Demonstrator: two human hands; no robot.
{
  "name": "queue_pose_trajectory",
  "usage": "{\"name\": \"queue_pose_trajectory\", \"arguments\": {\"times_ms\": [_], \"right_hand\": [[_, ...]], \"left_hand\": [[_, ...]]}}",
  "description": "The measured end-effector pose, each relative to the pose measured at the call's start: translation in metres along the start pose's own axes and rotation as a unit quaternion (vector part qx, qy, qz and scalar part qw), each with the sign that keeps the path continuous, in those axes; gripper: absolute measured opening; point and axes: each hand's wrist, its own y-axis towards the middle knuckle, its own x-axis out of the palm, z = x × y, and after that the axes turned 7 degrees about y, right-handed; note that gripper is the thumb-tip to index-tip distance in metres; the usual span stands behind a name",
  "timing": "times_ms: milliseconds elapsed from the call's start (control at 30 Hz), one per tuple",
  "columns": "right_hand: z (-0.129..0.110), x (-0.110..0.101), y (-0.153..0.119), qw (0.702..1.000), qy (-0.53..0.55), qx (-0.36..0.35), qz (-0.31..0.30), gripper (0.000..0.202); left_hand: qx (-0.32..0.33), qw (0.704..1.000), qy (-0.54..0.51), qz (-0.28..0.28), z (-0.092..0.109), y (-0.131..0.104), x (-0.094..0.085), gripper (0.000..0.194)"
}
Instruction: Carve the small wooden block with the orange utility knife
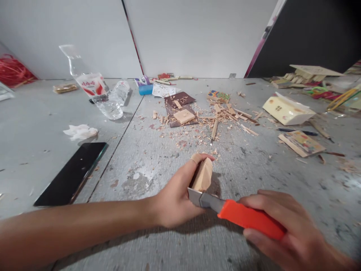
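Observation:
My left hand (180, 192) is closed around a small pale block of wood (203, 175) with sloping cut faces, thumb along its side. In my right hand (290, 222) is a utility knife (251, 218) with an orange-red handle, gripped from the right. Its flat blade points left and lies at the near lower end of the block; whether it cuts into the wood I cannot tell. Beyond my left hand, a thin carving tool (214, 130) with a wooden handle lies on the table among shavings. The fingers under the block are partly hidden.
A black phone (72, 175) and crumpled tissue (81, 131) lie left. Behind them stands a clear plastic bottle (94, 88). Wood shavings surround brown sandpaper (180, 99) bearing a wood piece (184, 116). To the right are a cream house-shaped box (287, 109) and a pen (297, 131).

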Motion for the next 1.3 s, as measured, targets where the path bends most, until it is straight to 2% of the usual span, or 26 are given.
{"name": "queue_pose_trajectory", "arguments": {"times_ms": [133, 300, 467, 700, 867, 1033, 1300], "right_hand": [[-0.003, 0.001, 0.011, 0.999, 0.037, -0.013, 0.014, 0.02], [-0.006, -0.001, 0.02, 0.997, 0.076, -0.022, -0.011, 0.009], [-0.005, 0.0, 0.02, 0.998, 0.068, -0.017, -0.009, 0.012], [-0.004, 0.0, 0.018, 0.997, 0.068, -0.016, -0.027, 0.015], [-0.006, -0.001, 0.02, 0.997, 0.065, -0.018, -0.023, 0.016], [-0.007, -0.001, 0.024, 0.997, 0.078, -0.009, -0.025, 0.012], [-0.007, -0.005, 0.03, 0.998, 0.054, -0.018, -0.036, 0.013]], "left_hand": [[0.007, 1.0, 0.0, 0.001, -0.004, -0.001, -0.003, 0.073], [0.011, 1.0, 0.009, -0.022, 0.0, -0.001, -0.002, 0.085], [0.017, 0.999, -0.02, -0.044, 0.004, -0.001, 0.0, 0.099], [-0.026, 0.997, -0.075, -0.018, 0.0, 0.0, 0.003, 0.101], [-0.031, 0.999, -0.035, 0.025, 0.001, 0.001, 0.003, 0.102], [-0.03, 0.999, -0.006, 0.031, 0.003, 0.002, 0.001, 0.102], [-0.026, 0.996, 0.04, 0.076, 0.006, 0.005, 0.002, 0.1]]}}
